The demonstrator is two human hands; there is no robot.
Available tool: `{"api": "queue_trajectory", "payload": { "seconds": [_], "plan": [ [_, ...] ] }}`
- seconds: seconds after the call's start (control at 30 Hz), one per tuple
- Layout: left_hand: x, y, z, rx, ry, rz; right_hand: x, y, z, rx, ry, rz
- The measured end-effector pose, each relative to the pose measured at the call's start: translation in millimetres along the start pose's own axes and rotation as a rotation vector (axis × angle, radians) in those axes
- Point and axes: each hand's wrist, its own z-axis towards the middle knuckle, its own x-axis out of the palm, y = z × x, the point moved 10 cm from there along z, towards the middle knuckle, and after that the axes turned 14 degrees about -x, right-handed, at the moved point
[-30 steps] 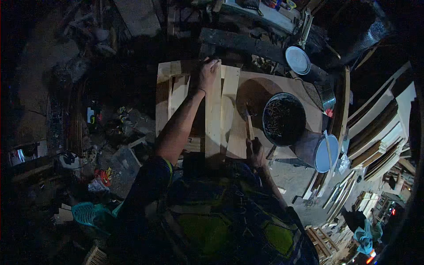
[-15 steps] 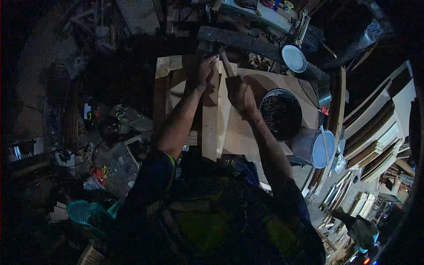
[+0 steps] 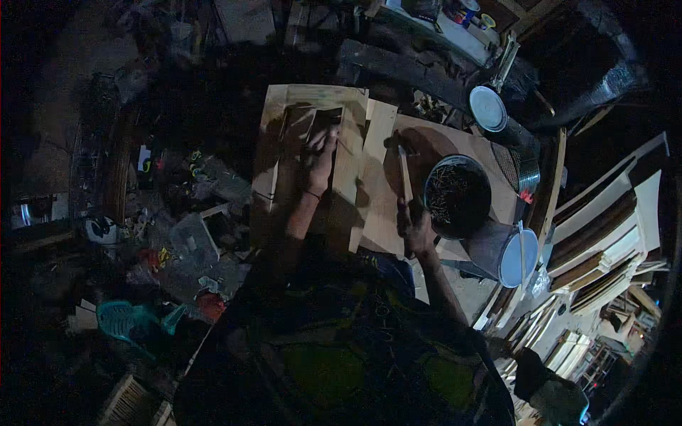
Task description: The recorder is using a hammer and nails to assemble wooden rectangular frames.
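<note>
Fingers (image 3: pixel 403 216): left hand (image 3: pixel 321 165) half-curled, right hand (image 3: pixel 418 227) wrapped round a hammer (image 3: pixel 406 175).
Left of the nail bucket (image 3: pixel 479 202) lies a wooden frame (image 3: pixel 349 155), left hand at it, whether gripping I cannot tell; hammer nearer the bucket.

No writing seems legible in this dim light.

Two hands (image 3: pixel 323 157), one hammer (image 3: pixel 406 177), one dark bucket (image 3: pixel 477 206), two pale discs (image 3: pixel 488 108)

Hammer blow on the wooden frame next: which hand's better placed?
Likely the right: the right hand grips the hammer by its handle, beside the wooden frame. The left hand has no hammer and is at the frame's rail.
</note>
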Motion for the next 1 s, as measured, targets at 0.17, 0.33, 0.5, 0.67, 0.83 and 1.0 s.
{"api": "queue_trajectory", "payload": {
  "seconds": [0.17, 0.33, 0.5, 0.67, 0.83, 1.0],
  "plan": [
    [-39, 23, -24, 0.073, -0.311, 0.258, 9, -31, -30, -0.253, -0.071, -0.049],
    [-22, 31, -55, 0.072, -0.148, 0.262, 8, -47, -45, -0.155, -0.133, 0.064],
    [-10, 15, -84, 0.374, -0.207, 0.607, 15, -34, -42, 0.005, 0.020, 0.152],
    [-14, 23, -87, 0.548, -0.145, 0.663, 16, 2, -23, -0.084, 0.032, 0.138],
    [-31, 39, -78, 0.306, -0.432, 0.918, 21, 23, -13, -0.114, 0.053, 0.118],
    [-10, 12, -90, 0.538, -0.258, 0.816, 28, 45, -14, -0.327, 0.116, 0.038]
  ]
}}
